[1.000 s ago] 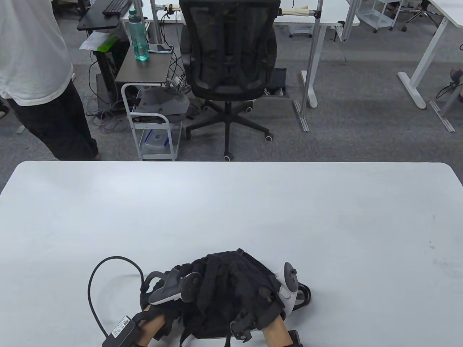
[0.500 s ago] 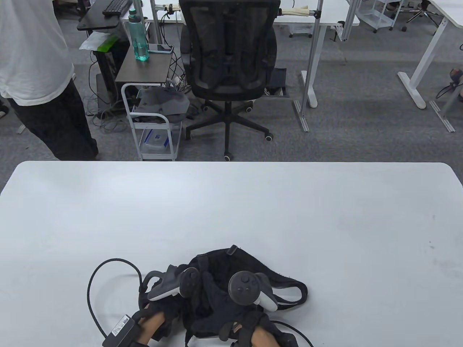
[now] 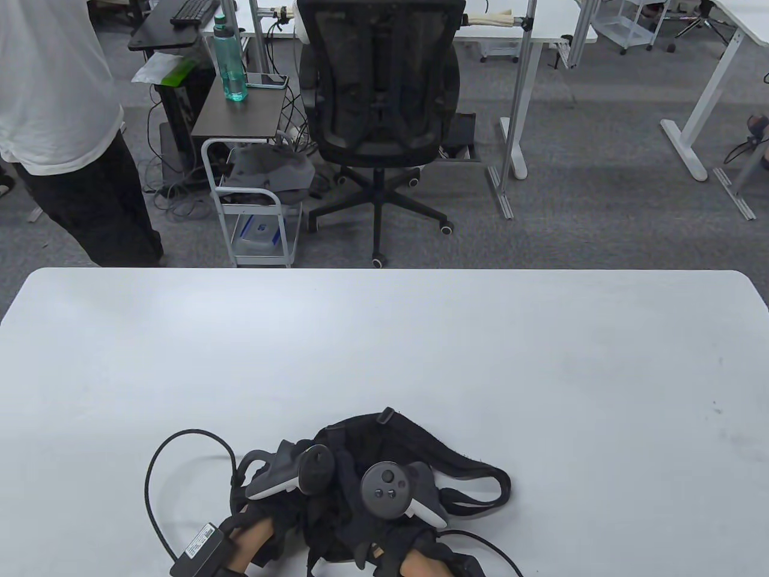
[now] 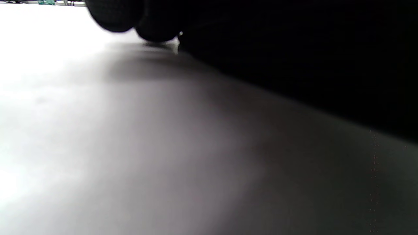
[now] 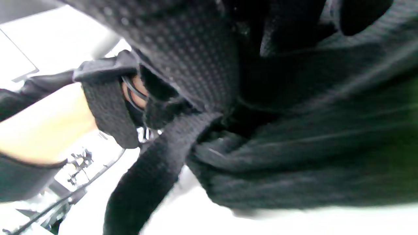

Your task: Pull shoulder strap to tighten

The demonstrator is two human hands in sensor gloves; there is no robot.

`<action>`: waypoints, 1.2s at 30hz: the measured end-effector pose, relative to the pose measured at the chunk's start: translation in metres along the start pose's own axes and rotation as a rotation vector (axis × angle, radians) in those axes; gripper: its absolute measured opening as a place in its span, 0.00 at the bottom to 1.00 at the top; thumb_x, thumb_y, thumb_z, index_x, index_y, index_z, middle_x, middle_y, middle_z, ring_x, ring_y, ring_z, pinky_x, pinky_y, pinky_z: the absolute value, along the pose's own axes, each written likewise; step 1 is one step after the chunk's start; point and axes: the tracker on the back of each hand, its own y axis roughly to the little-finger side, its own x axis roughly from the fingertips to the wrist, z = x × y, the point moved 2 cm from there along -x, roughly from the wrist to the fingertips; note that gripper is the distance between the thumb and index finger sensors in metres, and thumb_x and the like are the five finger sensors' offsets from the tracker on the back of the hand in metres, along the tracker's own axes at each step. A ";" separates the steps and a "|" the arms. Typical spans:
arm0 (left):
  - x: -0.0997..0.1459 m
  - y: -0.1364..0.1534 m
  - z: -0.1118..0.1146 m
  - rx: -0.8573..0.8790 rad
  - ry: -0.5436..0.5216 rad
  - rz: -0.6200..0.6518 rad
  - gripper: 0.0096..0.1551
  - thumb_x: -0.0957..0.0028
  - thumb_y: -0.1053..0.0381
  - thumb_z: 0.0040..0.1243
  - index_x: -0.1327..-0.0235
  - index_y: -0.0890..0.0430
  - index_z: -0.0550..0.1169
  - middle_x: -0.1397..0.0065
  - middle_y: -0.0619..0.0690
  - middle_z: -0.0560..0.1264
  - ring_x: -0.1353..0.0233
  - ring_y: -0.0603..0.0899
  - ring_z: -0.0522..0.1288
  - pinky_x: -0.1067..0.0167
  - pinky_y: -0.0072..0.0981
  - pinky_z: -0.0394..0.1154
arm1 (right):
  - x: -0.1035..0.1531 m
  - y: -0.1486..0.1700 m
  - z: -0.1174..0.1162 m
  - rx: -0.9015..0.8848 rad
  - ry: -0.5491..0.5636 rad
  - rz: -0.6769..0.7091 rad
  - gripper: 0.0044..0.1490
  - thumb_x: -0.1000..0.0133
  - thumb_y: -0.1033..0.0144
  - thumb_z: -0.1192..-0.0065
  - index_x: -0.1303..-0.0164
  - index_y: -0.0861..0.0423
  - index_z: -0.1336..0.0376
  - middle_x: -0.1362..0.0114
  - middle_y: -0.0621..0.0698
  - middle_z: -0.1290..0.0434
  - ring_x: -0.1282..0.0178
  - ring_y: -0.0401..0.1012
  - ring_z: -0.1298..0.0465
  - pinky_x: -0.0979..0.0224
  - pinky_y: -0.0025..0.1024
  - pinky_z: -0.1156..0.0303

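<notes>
Backpack (image 3: 360, 481) at table (image 3: 384, 360) near edge, strap (image 3: 480, 478) trailing right.

office chair (image 3: 379, 114) behind table | teal bottle (image 3: 228, 60) + phone (image 3: 266, 80) on side stand | person (image 3: 60, 120) far left

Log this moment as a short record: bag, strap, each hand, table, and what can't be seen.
bag: black backpack, slumped flat at the table's near edge
strap: one loop lies on the table to the bag's right
left hand: on the bag's left side, grip hidden
right hand: on the bag's middle, fingers buried in fabric
table: white
cable: black loop left of the bag
unclear: whether either hand grips a strap
</notes>
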 end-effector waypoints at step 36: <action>-0.009 0.006 0.011 -0.001 -0.010 -0.001 0.71 0.75 0.24 0.59 0.23 0.55 0.48 0.28 0.52 0.59 0.31 0.58 0.67 0.38 0.45 0.71 | 0.040 0.020 0.084 -1.525 0.227 0.596 0.70 0.45 0.46 0.33 0.24 0.70 0.73 0.29 0.80 0.46 0.40 0.61 0.21 0.43 0.46 0.17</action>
